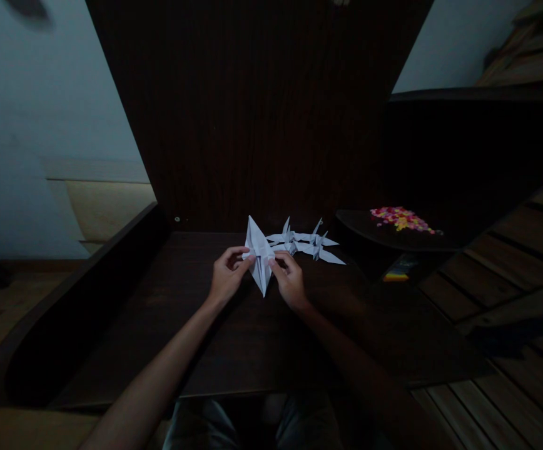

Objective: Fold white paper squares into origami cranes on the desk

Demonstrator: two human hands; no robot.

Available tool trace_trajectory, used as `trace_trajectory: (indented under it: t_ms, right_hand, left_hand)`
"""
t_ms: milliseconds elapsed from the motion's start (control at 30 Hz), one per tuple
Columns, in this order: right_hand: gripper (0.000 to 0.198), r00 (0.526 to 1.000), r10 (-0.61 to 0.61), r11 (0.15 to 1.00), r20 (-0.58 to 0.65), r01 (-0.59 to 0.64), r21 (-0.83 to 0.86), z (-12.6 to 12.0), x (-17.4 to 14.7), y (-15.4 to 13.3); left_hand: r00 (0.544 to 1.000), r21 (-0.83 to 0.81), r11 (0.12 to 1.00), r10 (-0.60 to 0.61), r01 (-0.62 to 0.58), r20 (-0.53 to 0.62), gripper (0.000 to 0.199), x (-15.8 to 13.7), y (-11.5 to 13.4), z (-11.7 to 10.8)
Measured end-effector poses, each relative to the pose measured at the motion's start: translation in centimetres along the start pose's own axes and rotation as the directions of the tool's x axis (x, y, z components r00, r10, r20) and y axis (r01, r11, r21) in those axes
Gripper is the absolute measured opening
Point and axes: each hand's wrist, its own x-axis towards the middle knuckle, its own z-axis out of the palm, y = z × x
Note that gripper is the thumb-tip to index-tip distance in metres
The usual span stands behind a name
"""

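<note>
So you've got a diamond-shaped folded white paper [264,255] up in front of you, over the dark wooden counter [234,356]. Your left grip [227,275] has its left side pinched between thumb and fingers, and your right grip [291,279] is clamped on the right side the same way. Just behind and to the right sit some white origami cranes [317,251], wings spread. Further right, a pile of small colorful pieces [405,219] is on a dark rounded shelf [360,223].
</note>
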Motion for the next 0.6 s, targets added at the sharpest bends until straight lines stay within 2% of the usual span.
trace_trajectory:
  t_ms: [133, 367, 500, 600]
  right_hand:
    - [0.013, 0.998, -0.046, 0.998, 0.030, 0.047, -0.034, 0.2, -0.5, -0.2]
    - [0.011, 0.985, -0.164, 0.979, 0.048, 0.168, -0.113, 0.0, -0.6, -1.1]
    - [0.011, 0.967, -0.223, 0.969, 0.125, 0.233, -0.075, 0.1, -0.7, -1.5]
    - [0.011, 0.970, -0.218, 0.974, 0.104, 0.223, -0.038, 0.3, -0.8, -1.4]
  left_hand:
    - [0.999, -0.003, 1.000, 0.015, -0.015, 0.037, 0.036, -0.1, -0.4, 0.1]
    - [0.991, 0.084, 0.988, 0.123, -0.127, 0.051, 0.023, 0.0, -0.6, -0.1]
    - [0.978, 0.068, 0.978, 0.189, -0.195, 0.091, 0.023, 0.0, -1.1, -0.2]
    - [0.974, 0.061, 0.975, 0.205, -0.212, 0.101, 0.020, -0.1, -1.4, -0.1]
